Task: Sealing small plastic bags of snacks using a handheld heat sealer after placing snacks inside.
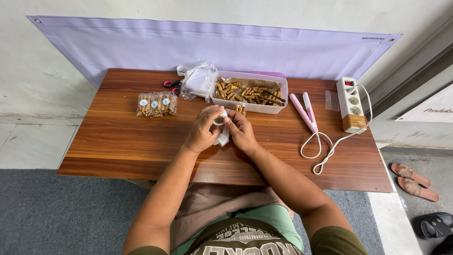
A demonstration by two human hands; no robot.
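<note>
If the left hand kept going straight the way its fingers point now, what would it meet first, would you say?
The left hand points up and right, toward the sticker roll it already touches. Past that, probably the small snack packet in front of the tray of snacks, though depth is hard to judge.

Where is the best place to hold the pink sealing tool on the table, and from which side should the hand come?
Probably grip the pink sealing tool across its two arms near the far, open end, coming from above with the right hand. It lies flat, and its white cord leaves the near end, so the far end is free.
</note>
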